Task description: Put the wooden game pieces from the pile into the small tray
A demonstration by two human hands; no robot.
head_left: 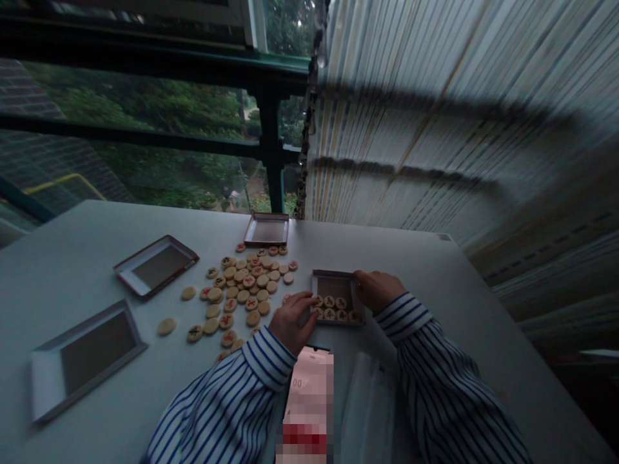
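A small open box lies in front of me, with two rows of round wooden Chinese chess pieces along its near side. Their marks are dark. At the box's left side is my left hand, its thumb and index finger curled about a piece at the row's left end; the fingers partly cover it. My right hand grips the box's right wall near the far corner. Left of the box spreads a loose heap of pieces, some face up with red or dark characters, others blank side up.
Three more shallow trays stand on the white table: a far tray, a brown-edged tray and a larger near-left tray. A phone and a clear plastic case lie near me. Behind are a window and a string curtain.
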